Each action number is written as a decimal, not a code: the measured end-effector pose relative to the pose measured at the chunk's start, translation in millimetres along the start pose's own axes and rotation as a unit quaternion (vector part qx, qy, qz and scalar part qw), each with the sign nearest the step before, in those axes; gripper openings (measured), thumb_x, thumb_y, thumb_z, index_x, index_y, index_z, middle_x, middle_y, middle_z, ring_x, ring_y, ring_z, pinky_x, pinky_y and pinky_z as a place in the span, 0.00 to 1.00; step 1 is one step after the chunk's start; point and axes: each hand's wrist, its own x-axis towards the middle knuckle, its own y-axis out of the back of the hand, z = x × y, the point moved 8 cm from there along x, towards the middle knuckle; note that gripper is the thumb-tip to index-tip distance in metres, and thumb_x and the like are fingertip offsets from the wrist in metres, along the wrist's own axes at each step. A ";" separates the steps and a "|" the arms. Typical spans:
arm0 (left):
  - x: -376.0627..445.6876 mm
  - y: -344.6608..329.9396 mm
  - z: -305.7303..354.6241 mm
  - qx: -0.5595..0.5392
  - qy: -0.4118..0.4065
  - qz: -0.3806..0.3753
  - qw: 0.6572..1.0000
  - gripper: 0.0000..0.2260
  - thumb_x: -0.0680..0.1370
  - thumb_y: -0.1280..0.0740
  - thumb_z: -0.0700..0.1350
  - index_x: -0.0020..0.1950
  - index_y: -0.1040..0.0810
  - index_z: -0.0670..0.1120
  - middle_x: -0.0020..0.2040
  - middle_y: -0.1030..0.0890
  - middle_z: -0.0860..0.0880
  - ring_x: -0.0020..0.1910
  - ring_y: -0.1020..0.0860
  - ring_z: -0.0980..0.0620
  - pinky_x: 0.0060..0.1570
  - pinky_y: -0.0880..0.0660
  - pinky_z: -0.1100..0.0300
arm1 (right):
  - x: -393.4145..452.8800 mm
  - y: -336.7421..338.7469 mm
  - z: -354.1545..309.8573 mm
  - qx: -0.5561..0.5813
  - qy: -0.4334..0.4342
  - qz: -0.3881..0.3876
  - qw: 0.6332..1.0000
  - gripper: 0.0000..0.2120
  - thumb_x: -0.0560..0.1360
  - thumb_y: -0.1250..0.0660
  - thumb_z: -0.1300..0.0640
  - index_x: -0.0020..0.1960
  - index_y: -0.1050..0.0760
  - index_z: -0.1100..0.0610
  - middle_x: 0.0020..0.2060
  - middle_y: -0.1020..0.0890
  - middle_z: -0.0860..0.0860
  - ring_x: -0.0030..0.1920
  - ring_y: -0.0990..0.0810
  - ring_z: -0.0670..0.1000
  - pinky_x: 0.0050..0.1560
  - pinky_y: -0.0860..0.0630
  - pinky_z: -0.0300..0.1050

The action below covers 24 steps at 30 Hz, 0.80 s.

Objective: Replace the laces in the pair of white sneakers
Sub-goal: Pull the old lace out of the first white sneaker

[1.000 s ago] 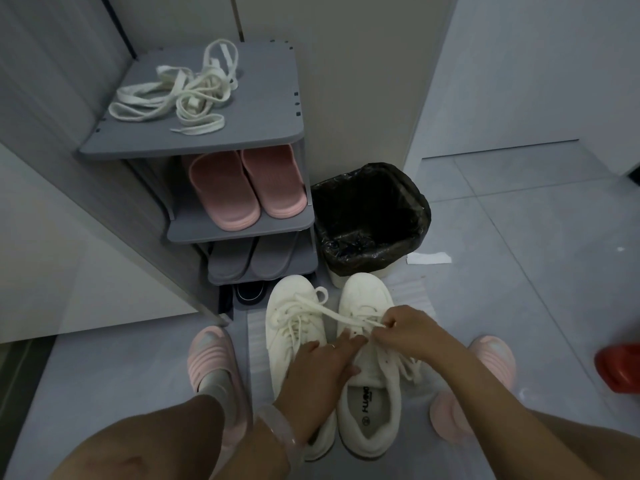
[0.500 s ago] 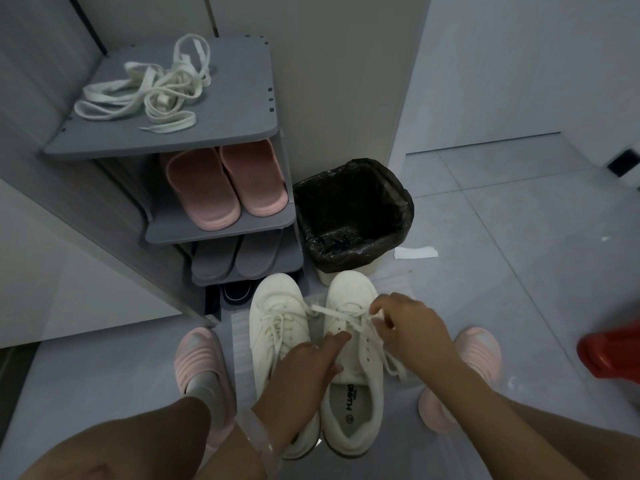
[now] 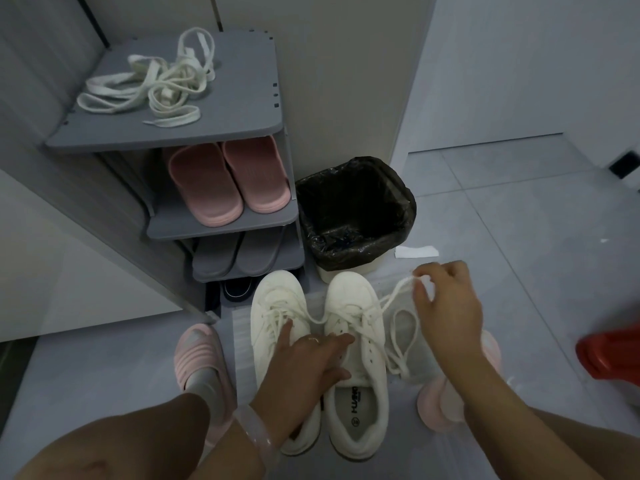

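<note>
Head view: the fingers [image 3: 424,284] of the right hand [image 3: 450,306] are pinching the lace [image 3: 391,299] of the right sneaker [image 3: 360,341] and drawing it out to the side, up off the floor, so the strand is running taut from the eyelets to the pinch. A slack loop of the same lace is lying on the floor just beside the shoe. The left hand [image 3: 304,368] is resting flat across both shoes, fingers straight and spread, one reaching onto the left sneaker [image 3: 273,306], pressing the pair down and gripping nothing.

Both sneakers are standing side by side on the floor in front of the person, toes toward the black-lined bin [image 3: 356,216]. The left one is looking fully laced, untouched.

To my eye the old lace is being stripped out, early in the job. The next move, I judge, calls for freeing it eyelet by eyelet while the other hand is steadying the shoe.

A tangle of loose laces [image 3: 152,88], probably the replacements, is lying on top of the grey shoe rack [image 3: 242,109], well apart.
</note>
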 end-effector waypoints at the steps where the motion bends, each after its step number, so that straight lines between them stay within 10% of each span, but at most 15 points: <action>1: 0.7 -0.4 -0.2 0.006 0.001 0.004 1.000 0.22 0.78 0.42 0.58 0.72 0.42 0.62 0.70 0.34 0.59 0.70 0.38 0.61 0.71 0.65 0.55 | -4.1 -9.4 -8.0 -0.022 0.039 -0.047 0.998 0.12 0.77 0.37 0.59 0.59 0.25 0.55 0.56 0.30 0.54 0.38 0.30 0.48 0.37 0.36 0.37; 5: 1.6 -3.7 0.0 0.012 0.006 0.000 1.000 0.24 0.77 0.42 0.59 0.72 0.43 0.62 0.76 0.45 0.55 0.74 0.45 0.58 0.72 0.64 0.52 | -32.5 -51.1 -25.1 -0.107 0.146 -0.206 0.962 0.13 0.78 0.41 0.55 0.63 0.29 0.50 0.59 0.34 0.50 0.46 0.29 0.47 0.40 0.34 0.37; 13: 5.5 -4.9 8.1 0.003 -0.025 0.007 1.000 0.39 0.63 0.61 0.68 0.73 0.43 0.60 0.75 0.46 0.62 0.74 0.49 0.61 0.67 0.66 0.57 | -33.8 -64.8 -24.8 -0.161 0.141 -0.209 0.954 0.10 0.80 0.45 0.54 0.56 0.28 0.56 0.57 0.32 0.51 0.46 0.29 0.47 0.41 0.30 0.38; 19: 9.1 -8.9 3.9 -0.025 -0.010 0.008 1.000 0.29 0.72 0.51 0.67 0.73 0.45 0.62 0.73 0.49 0.66 0.74 0.49 0.62 0.68 0.64 0.59 | -5.7 21.6 -3.7 0.079 -0.001 0.130 0.988 0.05 0.76 0.37 0.63 0.49 0.24 0.60 0.51 0.28 0.56 0.35 0.32 0.49 0.38 0.35 0.41; 24: 9.8 -8.4 3.8 -0.087 -0.038 -0.021 0.995 0.21 0.79 0.41 0.53 0.71 0.41 0.58 0.73 0.48 0.65 0.73 0.47 0.65 0.70 0.62 0.62 | -18.2 -27.8 -22.2 -0.040 0.100 -0.105 0.989 0.14 0.77 0.38 0.58 0.62 0.28 0.51 0.61 0.35 0.51 0.42 0.31 0.45 0.38 0.31 0.39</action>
